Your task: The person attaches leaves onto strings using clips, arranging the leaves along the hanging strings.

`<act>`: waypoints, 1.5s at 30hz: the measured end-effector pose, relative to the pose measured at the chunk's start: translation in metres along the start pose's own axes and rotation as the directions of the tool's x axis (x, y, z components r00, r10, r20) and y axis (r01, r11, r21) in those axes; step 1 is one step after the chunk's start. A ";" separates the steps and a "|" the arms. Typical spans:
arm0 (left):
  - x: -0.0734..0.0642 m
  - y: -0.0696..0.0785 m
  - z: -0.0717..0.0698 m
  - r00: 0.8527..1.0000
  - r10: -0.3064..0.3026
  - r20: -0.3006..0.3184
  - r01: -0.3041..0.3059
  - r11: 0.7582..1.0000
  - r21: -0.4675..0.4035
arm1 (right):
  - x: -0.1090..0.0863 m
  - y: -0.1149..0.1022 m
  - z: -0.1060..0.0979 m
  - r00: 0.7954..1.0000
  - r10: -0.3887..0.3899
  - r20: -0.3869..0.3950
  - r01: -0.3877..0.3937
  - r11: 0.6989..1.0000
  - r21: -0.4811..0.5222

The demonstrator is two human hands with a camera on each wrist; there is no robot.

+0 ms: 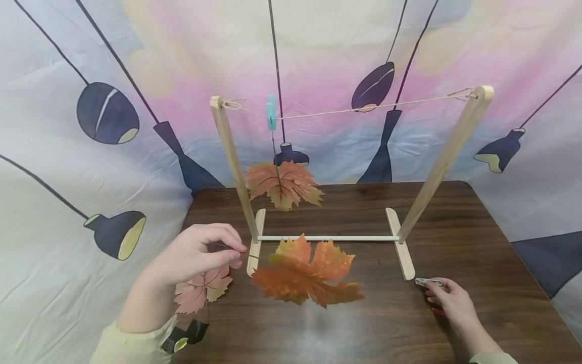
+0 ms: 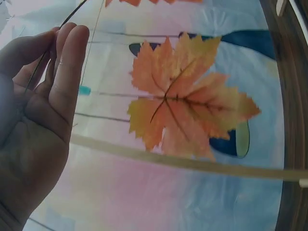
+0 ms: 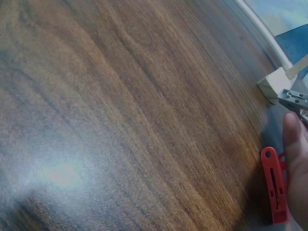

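Observation:
My left hand (image 1: 200,255) pinches the thin stem of an orange artificial maple leaf (image 1: 313,273), which spreads out to the right above the table. In the left wrist view only that leaf's edge (image 2: 154,1) shows. My right hand (image 1: 459,308), low over the table's right side, holds a grey clothespin (image 3: 293,100) between thumb and fingers. Beside its thumb lies a red clothespin (image 3: 274,187). On the string (image 1: 345,112) of a wooden frame, a light blue clothespin (image 1: 271,111) grips the stem of a hanging reddish leaf (image 1: 284,184).
Wooden posts (image 1: 443,156) hold the string, and a white rod (image 1: 327,238) joins their feet (image 1: 402,253). A pale pink leaf (image 1: 213,288) shows below my left hand. Behind the brown table (image 1: 364,333) hangs a cloth (image 1: 327,55) printed with lamps.

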State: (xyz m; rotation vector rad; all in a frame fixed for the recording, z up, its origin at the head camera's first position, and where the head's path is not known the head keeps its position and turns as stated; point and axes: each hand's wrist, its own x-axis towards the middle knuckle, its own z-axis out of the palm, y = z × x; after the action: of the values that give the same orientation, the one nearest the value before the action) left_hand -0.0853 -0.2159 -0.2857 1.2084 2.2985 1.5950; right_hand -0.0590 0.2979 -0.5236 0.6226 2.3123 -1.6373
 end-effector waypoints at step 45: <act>0.069 -0.019 0.050 0.960 -0.113 -0.256 0.112 0.994 -0.020 | 0.005 -0.038 0.008 0.952 -0.306 -0.016 0.295 0.928 -0.228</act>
State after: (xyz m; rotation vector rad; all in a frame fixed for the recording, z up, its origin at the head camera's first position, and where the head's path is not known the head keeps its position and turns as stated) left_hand -0.1187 -0.1362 -0.3004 0.8955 2.4599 1.8089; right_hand -0.0822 0.2804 -0.4967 0.2726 2.6890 -1.4559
